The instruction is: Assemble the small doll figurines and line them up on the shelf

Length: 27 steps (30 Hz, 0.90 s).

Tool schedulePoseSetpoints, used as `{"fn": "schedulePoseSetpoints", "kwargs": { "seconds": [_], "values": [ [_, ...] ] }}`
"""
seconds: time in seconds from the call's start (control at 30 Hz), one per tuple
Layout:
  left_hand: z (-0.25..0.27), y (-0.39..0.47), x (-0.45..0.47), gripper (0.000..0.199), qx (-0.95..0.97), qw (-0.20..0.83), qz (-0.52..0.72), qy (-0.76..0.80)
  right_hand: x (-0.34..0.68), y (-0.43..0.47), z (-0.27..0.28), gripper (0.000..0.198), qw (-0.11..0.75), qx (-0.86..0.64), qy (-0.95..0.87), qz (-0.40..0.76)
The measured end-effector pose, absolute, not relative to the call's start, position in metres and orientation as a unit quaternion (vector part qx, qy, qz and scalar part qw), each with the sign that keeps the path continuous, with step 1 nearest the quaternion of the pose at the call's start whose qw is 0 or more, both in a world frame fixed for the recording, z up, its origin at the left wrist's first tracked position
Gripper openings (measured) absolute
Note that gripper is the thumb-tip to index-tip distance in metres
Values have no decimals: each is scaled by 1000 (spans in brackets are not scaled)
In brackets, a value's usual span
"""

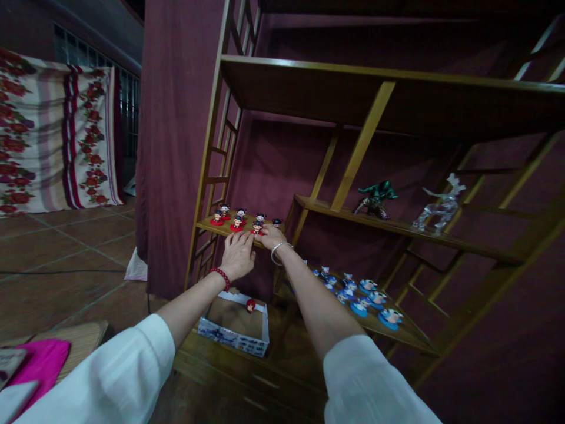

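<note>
Small dark-haired figurines (237, 222) on round red bases stand in two rows on a short wooden shelf (204, 222). My left hand (238, 256) rests at that shelf's front edge, fingers stretched out toward the figurines and holding nothing that I can see. Beside it, my right hand (271, 237) has its fingertips closed at the base of the front-row figurine (257, 227). Another figurine (277, 222) stands just behind the right hand, partly hidden. Below, an open cardboard box (233, 340) contains one red-haired figurine (251, 305).
Blue-and-white figurines (362, 303) fill a lower shelf at right. A green-and-brown figure (377, 197) and a clear deer figurine (441, 206) stand on the higher right shelf. A wooden upright (362, 147) divides the rack. A purple curtain (176, 147) hangs left.
</note>
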<state>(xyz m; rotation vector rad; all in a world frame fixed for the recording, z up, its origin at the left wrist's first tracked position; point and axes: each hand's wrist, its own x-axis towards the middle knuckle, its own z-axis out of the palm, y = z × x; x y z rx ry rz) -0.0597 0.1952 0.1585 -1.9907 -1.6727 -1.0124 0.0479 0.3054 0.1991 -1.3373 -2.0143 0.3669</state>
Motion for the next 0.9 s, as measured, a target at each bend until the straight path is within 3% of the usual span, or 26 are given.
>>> {"fn": "schedulePoseSetpoints", "kwargs": {
  "seconds": [0.53, 0.9],
  "values": [
    [157, 194, -64, 53, -709, 175, -350, -587, 54, 310, 191, 47, 381, -485, -761, 201],
    [168, 192, -62, 53, -713, 148, -344, -593, 52, 299, 196, 43, 349, -515, -771, 138]
  ]
}}
